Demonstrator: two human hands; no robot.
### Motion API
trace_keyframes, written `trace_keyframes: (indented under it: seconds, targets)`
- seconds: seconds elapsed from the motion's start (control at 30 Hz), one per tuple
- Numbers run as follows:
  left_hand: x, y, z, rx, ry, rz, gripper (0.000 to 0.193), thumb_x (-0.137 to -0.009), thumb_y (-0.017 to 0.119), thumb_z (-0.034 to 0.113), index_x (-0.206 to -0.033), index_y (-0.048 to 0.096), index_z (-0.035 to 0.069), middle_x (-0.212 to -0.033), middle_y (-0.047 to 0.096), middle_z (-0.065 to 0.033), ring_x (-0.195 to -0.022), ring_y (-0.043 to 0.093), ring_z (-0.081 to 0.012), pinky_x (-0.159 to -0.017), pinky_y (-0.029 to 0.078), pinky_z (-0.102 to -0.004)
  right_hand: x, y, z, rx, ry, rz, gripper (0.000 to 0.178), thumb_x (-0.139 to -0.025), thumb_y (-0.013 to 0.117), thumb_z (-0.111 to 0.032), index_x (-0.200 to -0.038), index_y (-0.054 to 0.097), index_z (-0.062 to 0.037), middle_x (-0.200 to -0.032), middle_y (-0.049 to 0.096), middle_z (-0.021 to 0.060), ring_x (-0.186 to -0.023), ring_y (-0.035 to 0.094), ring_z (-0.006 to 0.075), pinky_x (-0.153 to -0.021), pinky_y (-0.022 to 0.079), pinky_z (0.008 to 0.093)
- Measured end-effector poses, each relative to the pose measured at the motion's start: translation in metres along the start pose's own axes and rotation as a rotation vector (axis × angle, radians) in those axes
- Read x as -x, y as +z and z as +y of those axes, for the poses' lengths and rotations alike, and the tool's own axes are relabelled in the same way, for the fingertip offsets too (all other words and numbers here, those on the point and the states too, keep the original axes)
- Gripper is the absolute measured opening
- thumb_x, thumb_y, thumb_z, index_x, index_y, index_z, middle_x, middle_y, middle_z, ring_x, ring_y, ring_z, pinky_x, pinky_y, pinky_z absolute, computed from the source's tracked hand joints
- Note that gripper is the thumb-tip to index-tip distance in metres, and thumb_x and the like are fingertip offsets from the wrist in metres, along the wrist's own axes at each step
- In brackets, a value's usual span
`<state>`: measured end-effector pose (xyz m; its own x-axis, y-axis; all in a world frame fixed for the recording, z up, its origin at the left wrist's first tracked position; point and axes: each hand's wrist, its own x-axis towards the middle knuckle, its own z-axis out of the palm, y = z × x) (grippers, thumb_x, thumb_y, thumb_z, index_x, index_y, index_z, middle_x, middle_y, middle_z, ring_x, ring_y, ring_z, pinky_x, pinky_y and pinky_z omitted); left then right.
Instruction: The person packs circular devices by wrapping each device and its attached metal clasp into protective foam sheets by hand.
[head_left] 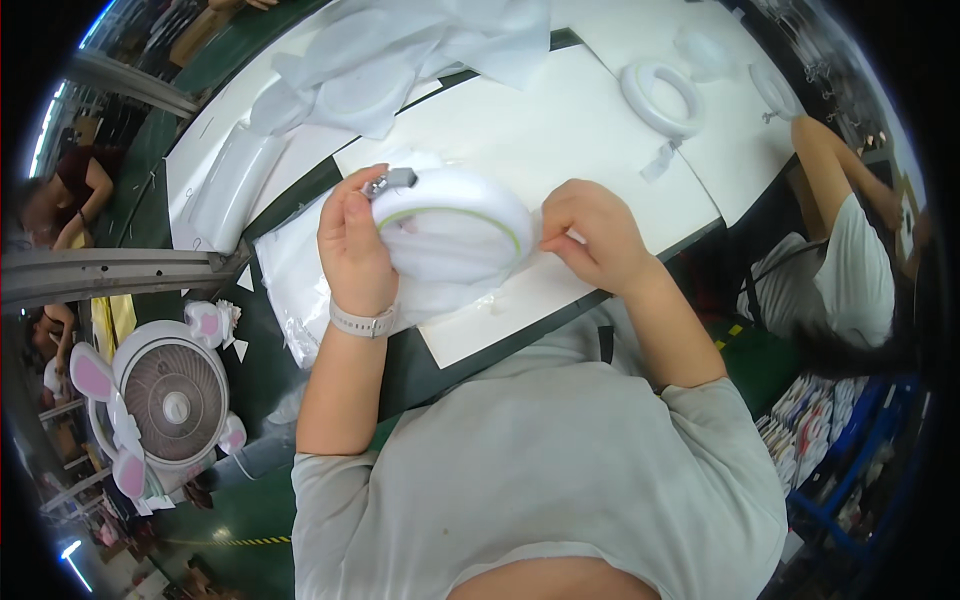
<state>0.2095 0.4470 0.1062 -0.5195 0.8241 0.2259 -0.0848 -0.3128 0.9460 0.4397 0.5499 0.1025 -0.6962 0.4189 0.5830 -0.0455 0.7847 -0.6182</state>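
Wears a light grey T-shirt (540, 450), closest to the lens. Clasps a white ring (470, 190) by its left side with left hand (358, 245), next to a grey clasp (400, 179). Brings right hand (598, 235) to the ring's right edge, fingertips drawn together; cannot tell if pinching anything. Holds the ring above the near side of a worktable, opening tilted up toward the lens, round but seen as an oval, long axis running left to right, dipping slightly rightward. Too small to read: any marking on the clasp. Beside it, at left, clear plastic bags (292, 270); beyond, white sheets (500, 125) and a second ring (632, 92); well apart at left, a rabbit-eared fan (175, 407).
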Motion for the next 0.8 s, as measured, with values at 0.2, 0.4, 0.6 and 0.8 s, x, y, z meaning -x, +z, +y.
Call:
trace_keyframes:
  seconds: [0.2,0.4,0.6,0.8]
  targets:
    - [-0.003,-0.006,0.018,-0.407,0.316,-0.340,0.025,-0.097,0.052,0.018,-0.105,0.067,0.000,-0.094,0.066,-0.0051,-0.078,0.056,-0.0112,-0.071,0.046,-0.0260,-0.031,-0.025,-0.010,0.024,-0.118,0.040,0.021,-0.071,0.075,-0.007,-0.082,0.058,-0.0103,-0.089,0.060,0.0062,-0.079,0.058,0.0240,-0.067,0.047,0.0336]
    - [-0.005,0.008,0.016,0.023,-0.023,0.098,0.034,-0.102,0.044,0.026,-0.115,0.058,-0.001,-0.099,0.064,-0.0062,-0.081,0.057,-0.0099,-0.070,0.048,-0.0240,-0.012,-0.005,-0.003,0.028,-0.192,0.013,0.043,-0.061,0.086,-0.031,-0.091,0.063,-0.0108,-0.095,0.061,0.0068,-0.081,0.059,0.0236,-0.066,0.047,0.0316]
    - [-0.004,0.007,0.010,0.210,-0.139,0.140,0.034,-0.101,0.045,0.027,-0.116,0.058,0.000,-0.102,0.063,-0.0066,-0.083,0.059,-0.0120,-0.070,0.049,-0.0251,-0.021,-0.003,-0.011,-0.086,-0.070,0.056,0.029,-0.067,0.082,-0.015,-0.088,0.063,-0.0101,-0.086,0.062,0.0046,-0.078,0.059,0.0228,-0.064,0.046,0.0311]
    - [-0.002,0.003,0.006,0.240,-0.125,0.101,0.035,-0.101,0.046,0.029,-0.117,0.057,0.000,-0.102,0.064,-0.0069,-0.084,0.059,-0.0122,-0.070,0.049,-0.0251,-0.024,-0.009,-0.016,0.004,-0.149,-0.062,0.027,-0.066,0.076,-0.004,-0.086,0.060,-0.0082,-0.083,0.060,0.0055,-0.075,0.058,0.0240,-0.063,0.046,0.0329]
